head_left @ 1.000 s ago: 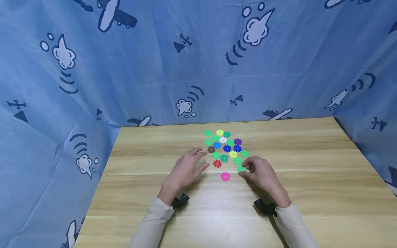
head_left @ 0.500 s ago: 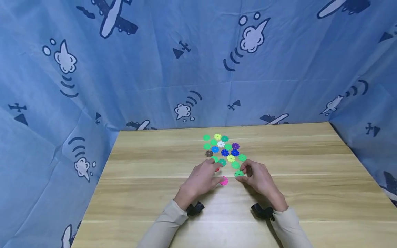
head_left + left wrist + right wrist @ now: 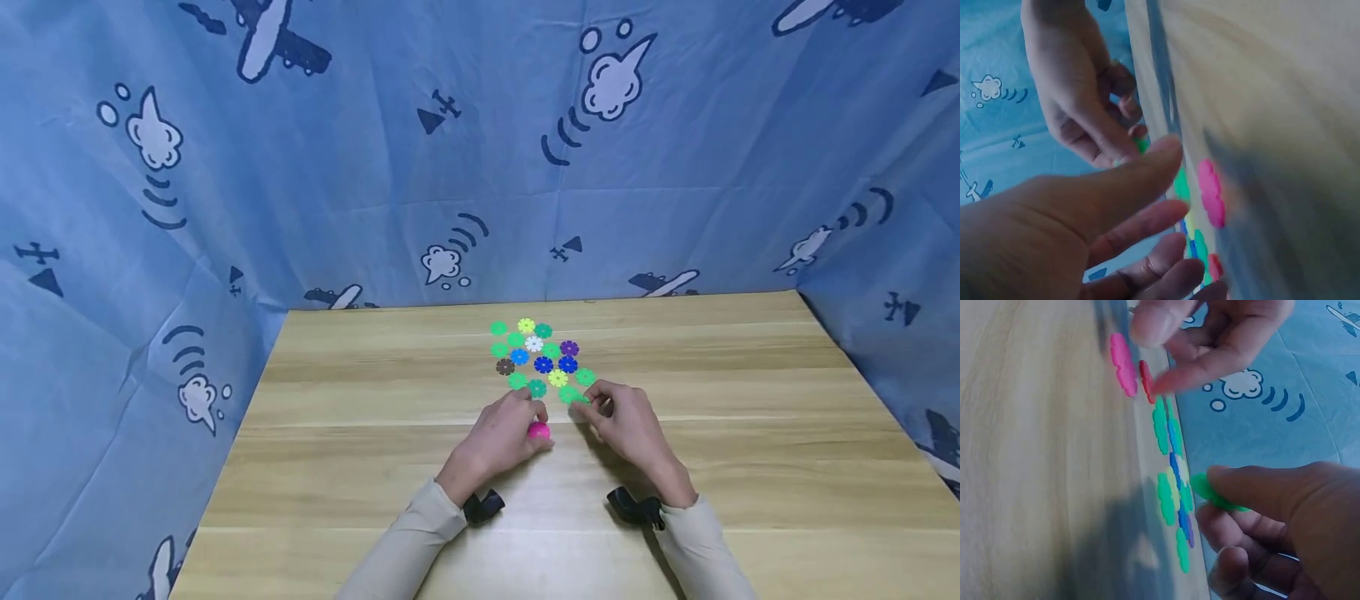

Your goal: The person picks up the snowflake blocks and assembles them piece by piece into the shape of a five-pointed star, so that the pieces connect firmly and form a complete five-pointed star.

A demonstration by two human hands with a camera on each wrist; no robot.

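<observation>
Left hand (image 3: 498, 433) has its fingers (image 3: 539, 409) curved around a pink disc (image 3: 538, 430) on the wood-look worktop (image 3: 337, 467), can't tell if they actually touch it. Right hand (image 3: 628, 419) has its fingers right at a green disc (image 3: 581, 400). A bunch of notched discs (image 3: 543, 365) in mixed colours sits just past both, with blue plane-print cloth (image 3: 330, 167) behind.

Left arm (image 3: 405, 542) and right arm (image 3: 708, 546) slant inward from the bottom edge.
Just below centre, the left hand (image 3: 498, 432) parts its thumb from loosely bent fingers; farther right, the right hand (image 3: 630, 419) pinches, its other fingers curled.
</observation>
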